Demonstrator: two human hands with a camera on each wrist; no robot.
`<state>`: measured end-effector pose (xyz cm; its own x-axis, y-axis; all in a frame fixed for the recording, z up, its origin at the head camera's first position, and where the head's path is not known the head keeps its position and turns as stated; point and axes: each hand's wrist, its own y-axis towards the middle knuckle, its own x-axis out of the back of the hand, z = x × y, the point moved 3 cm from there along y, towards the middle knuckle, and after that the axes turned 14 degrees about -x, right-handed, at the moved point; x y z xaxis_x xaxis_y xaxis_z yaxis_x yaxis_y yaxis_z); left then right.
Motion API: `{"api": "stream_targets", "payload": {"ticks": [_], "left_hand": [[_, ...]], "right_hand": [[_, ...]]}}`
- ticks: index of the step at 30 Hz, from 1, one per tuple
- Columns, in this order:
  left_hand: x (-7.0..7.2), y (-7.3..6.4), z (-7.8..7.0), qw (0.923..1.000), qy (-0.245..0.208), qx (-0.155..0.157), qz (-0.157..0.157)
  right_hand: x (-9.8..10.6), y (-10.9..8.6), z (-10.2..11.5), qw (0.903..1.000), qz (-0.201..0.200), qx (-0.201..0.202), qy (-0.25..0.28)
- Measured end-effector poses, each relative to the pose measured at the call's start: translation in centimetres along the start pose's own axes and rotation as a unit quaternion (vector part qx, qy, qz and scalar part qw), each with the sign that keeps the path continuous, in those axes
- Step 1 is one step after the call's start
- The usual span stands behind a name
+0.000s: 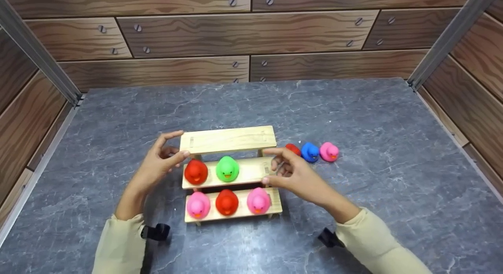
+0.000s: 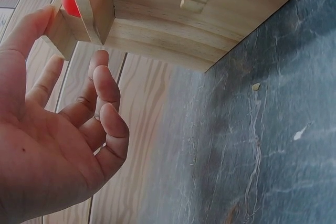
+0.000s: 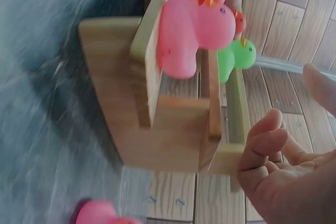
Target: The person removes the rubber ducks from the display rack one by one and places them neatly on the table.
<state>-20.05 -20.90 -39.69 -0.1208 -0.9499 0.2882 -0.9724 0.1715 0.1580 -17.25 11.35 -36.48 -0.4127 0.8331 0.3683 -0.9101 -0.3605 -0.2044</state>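
Over on the grey table (image 1: 393, 168), a red duck (image 1: 292, 148), blue duck (image 1: 310, 152) and pink duck (image 1: 329, 152) sit past the right hand (image 1: 298, 175) (it partly hides the red). Between hands, the wooden rack (image 1: 230, 139) runs left-to-right, steps descending nearward; the left hand (image 1: 157, 162) pinches its top board, the right looks relaxed, contact unclear.

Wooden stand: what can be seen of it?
The stand looks like pale wood: three stepped shelves on side supports, upright on the grey tabletop. The top shelf bears nothing; the middle holds a red duck and green duck, the bottom three more. The left hand pinches the top shelf's end; whether the right hand touches the stand is unclear.
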Motion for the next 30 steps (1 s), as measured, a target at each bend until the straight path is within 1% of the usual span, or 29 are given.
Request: {"api": "stream_targets", "payload": {"ticks": [8, 16, 24, 30], "left_hand": [[0.1, 0.0, -0.1, 1.0000, -0.007, -0.002, -0.002], [0.0, 0.0, 0.0, 1.0000, -0.004, -0.001, -0.003], [0.0, 0.1, 0.1, 1.0000, 0.007, -0.001, 0.000], [0.0, 0.0, 0.1, 1.0000, 0.004, 0.000, -0.002]], "right_hand": [[-2.5, 0.8, 1.2, 0.9999, 0.011, 0.001, 0.010], [-4.8, 1.8, 1.5, 0.9995, 0.016, -0.008, 0.024], [-5.6, 2.5, 1.8, 1.0000, 0.005, -0.002, 0.007], [-6.0, 2.6, 2.1, 0.9995, 0.001, -0.023, -0.022]]}}
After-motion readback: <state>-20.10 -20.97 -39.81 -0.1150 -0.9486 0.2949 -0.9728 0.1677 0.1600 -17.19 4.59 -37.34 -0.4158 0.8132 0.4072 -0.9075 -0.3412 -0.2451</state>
